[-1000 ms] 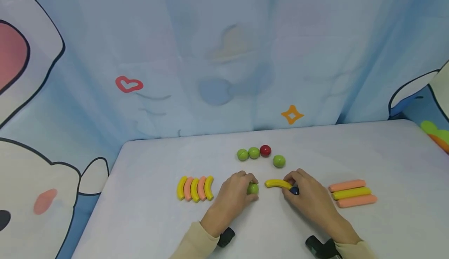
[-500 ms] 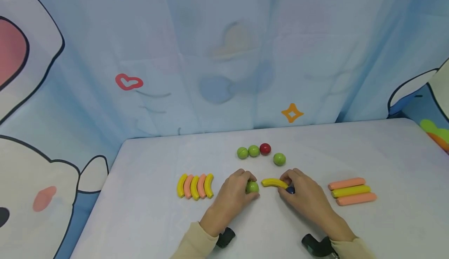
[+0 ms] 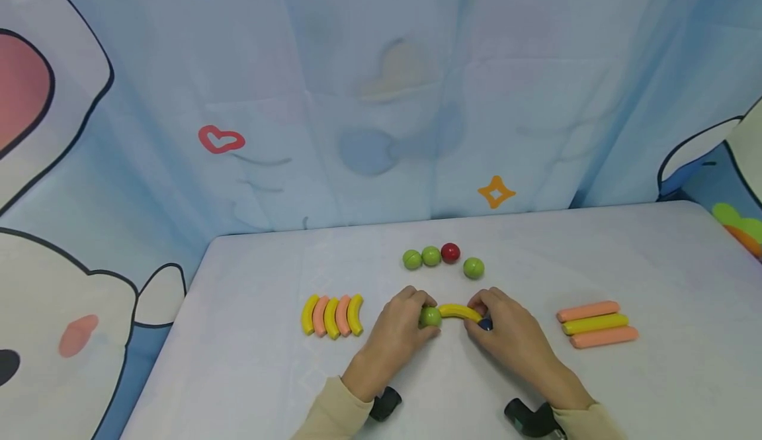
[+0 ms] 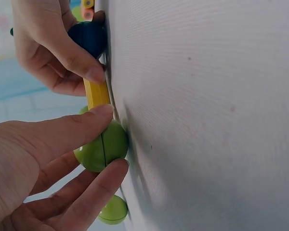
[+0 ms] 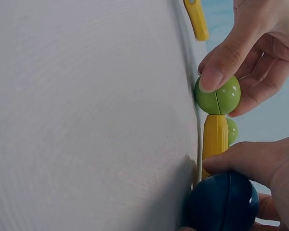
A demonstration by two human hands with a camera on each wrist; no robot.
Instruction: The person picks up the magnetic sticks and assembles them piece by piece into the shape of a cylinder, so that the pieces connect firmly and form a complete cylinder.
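In the head view my left hand (image 3: pixel 395 326) pinches a green ball (image 3: pixel 430 317) between thumb and fingers, low over the white table. A seam runs round this ball (image 4: pixel 105 149) in the left wrist view. My right hand (image 3: pixel 513 334) holds a short curved yellow rod (image 3: pixel 458 310) by its right end, where a dark blue ball (image 3: pixel 486 324) sits. The right thumb lies at the meeting of the yellow rod (image 5: pixel 216 134) and the blue ball (image 5: pixel 221 202). The rod's left end touches the green ball, so ball, rod and ball form one line.
Behind the hands lie green balls (image 3: pixel 431 256) and a red ball (image 3: pixel 450 253). Several curved yellow and pink rods (image 3: pixel 331 317) stand side by side at left. At right lie straight rods, a yellow one (image 3: pixel 595 324) between two pink ones. A blue curtain (image 3: pixel 357 129) hangs behind the table (image 3: pixel 250 360).
My right hand has moved left with the yellow rod and blue ball, closing the gap to the green ball. The left hand has stayed nearly in place.
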